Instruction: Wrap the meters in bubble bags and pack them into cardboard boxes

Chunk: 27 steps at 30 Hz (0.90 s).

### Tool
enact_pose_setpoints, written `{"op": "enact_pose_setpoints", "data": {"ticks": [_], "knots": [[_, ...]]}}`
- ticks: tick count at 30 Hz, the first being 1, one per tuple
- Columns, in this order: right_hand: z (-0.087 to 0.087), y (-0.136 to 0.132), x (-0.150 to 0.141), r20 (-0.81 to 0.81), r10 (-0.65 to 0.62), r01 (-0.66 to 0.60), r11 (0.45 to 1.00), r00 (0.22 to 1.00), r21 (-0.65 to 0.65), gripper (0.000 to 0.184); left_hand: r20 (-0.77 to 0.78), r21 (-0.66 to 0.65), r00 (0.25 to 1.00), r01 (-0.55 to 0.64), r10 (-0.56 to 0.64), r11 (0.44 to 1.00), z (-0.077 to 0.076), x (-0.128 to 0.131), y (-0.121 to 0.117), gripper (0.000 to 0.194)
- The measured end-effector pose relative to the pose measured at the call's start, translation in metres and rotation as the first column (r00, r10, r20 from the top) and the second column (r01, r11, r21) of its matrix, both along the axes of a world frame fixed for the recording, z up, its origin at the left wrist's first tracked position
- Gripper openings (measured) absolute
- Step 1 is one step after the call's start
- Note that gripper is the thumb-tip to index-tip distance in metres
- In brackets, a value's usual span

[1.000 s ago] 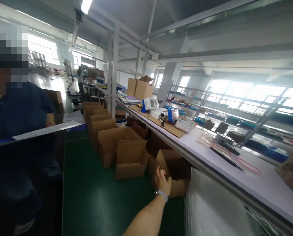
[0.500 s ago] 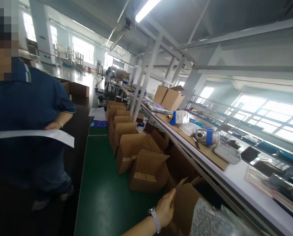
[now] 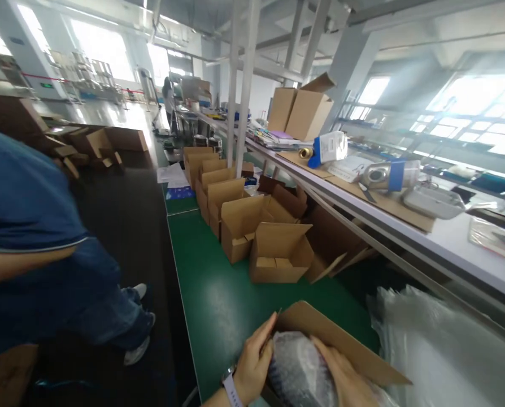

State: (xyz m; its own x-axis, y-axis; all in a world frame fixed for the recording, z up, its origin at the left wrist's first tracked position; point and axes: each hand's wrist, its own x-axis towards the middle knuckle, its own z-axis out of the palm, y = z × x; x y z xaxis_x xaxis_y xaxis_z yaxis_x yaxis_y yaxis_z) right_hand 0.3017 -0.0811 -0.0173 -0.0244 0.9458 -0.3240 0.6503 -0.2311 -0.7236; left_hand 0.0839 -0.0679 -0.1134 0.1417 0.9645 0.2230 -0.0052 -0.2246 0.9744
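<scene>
At the bottom of the head view is an open cardboard box (image 3: 320, 322) on the green table. A rounded bundle in clear bubble wrap (image 3: 299, 367) sits in its opening; what the wrap encloses cannot be made out. My left hand (image 3: 255, 362), wearing a watch with a pale strap, grips the box's left edge, its thumb close to the bundle. On the other side, my right hand (image 3: 345, 376) presses its fingers around the bundle, partly blurred and cut off by the frame. A stack of clear plastic bags (image 3: 430, 345) lies to the right of the box.
Several open cardboard boxes (image 3: 282, 274) line the green table (image 3: 218, 316). The raised shelf (image 3: 451, 260) at right carries a metal part with blue tape (image 3: 388, 174) and another carton (image 3: 307, 113). At left, a co-worker in blue (image 3: 27, 226) stands in the aisle.
My right hand has come into view at the bubble-wrapped bundle, which now sits in the box opening. The view has turned and levelled; the co-worker has moved closer at left.
</scene>
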Motion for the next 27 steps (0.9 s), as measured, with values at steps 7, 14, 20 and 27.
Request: {"op": "enact_pose_setpoints", "data": {"ticks": [7, 14, 20, 27], "knots": [[-0.052, -0.004, -0.034, 0.349, 0.521, -0.459, 0.853, 0.779, -0.248, 0.109, -0.069, -0.005, 0.997, 0.028, -0.028, 1.0, -0.026, -0.003, -0.044, 0.047], [-0.036, -0.032, -0.026, 0.375, 0.324, -0.329, 0.943, 0.869, -0.054, 0.076, -0.104, 0.042, 0.995, 0.006, -0.001, 0.999, -0.025, 0.002, -0.042, 0.048], [-0.066, -0.061, -0.004, -0.196, -0.694, 0.683, 0.718, 0.692, -0.131, 0.048, -0.164, 0.114, 0.985, 0.065, -0.046, 0.991, -0.023, 0.002, -0.05, 0.051], [-0.094, -0.034, 0.001, -0.288, -0.838, 0.783, 0.54, 0.464, -0.309, 0.022, -0.184, 0.075, 0.977, 0.12, -0.105, 0.99, -0.024, 0.0, -0.051, 0.051]]}}
